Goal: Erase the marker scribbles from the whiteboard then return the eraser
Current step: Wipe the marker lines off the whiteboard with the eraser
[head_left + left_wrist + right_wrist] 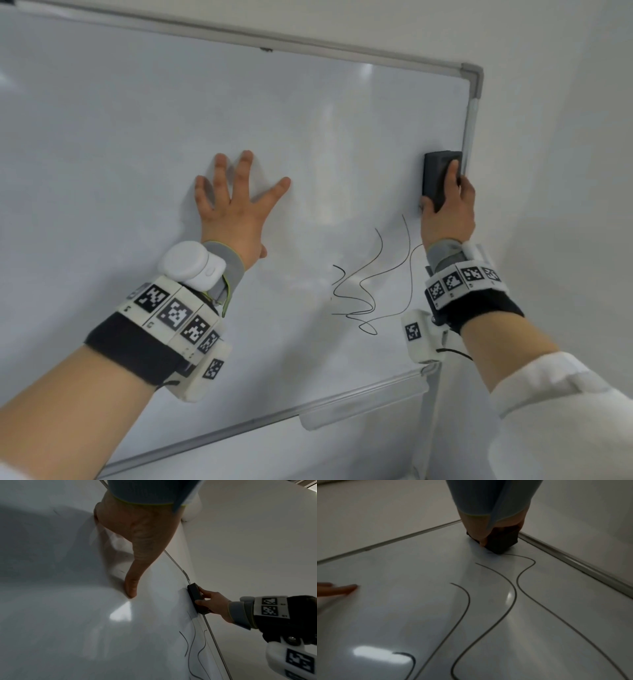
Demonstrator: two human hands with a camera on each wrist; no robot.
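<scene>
A metal-framed whiteboard fills the head view. Black marker scribbles loop across its lower right part and show as long curves in the right wrist view. My right hand grips a dark grey eraser and holds it flat against the board by the right frame edge, just above the scribbles. In the left wrist view the eraser sits against the frame. My left hand lies flat on the board with fingers spread, left of the scribbles; its thumb touches the surface.
The board's marker tray runs along the bottom edge below the scribbles. A white wall lies right of the frame. Both wrists carry tagged camera bands.
</scene>
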